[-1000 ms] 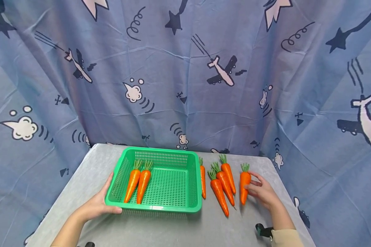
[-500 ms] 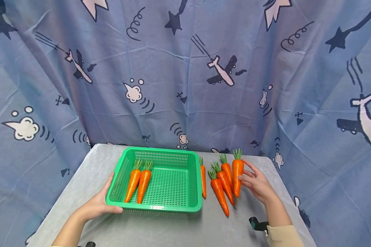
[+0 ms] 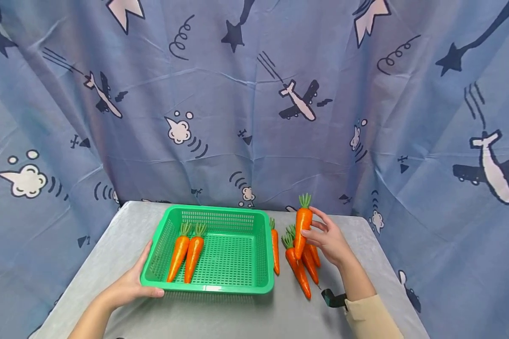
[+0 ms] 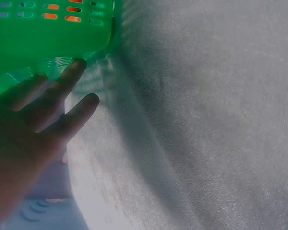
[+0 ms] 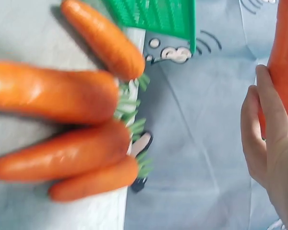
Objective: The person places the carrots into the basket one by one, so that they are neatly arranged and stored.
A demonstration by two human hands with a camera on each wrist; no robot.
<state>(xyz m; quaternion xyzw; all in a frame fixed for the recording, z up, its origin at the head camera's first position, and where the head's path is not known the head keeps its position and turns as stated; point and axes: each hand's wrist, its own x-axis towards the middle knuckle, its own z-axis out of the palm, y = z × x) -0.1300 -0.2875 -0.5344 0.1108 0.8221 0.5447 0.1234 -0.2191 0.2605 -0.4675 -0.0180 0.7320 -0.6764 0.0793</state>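
Observation:
My right hand [image 3: 328, 238] pinches an orange carrot [image 3: 303, 226] with green stalks upward, raised over other carrots. In the right wrist view, the carrot [image 5: 285, 62] runs along the right edge, fingers [image 5: 273, 105] against it. Beneath, overlapping carrots [image 3: 299, 273] lie right of the green basket [image 3: 226, 259]; one slim carrot [image 3: 275, 252] sits beside its right wall. Inside the basket two carrots [image 3: 178, 256] lie side by side at the left. My left hand [image 3: 129, 285] rests at the basket's front left corner, thumb along the front, fingers [image 4: 72, 74] straight against it in the left wrist view.
A grey-white cloth-covered table [image 3: 203, 318] bears everything. Right behind its far edge hangs a blue curtain [image 3: 220, 141] with planes and stars. A black strap piece [image 3: 332, 297] sticks out from the right wrist by the beige sleeve [image 3: 371, 315].
My right hand has lifted a carrot from the right of the group and carried it left, over the others toward the basket. The left hand stays at the basket's corner. The head view shifted slightly.

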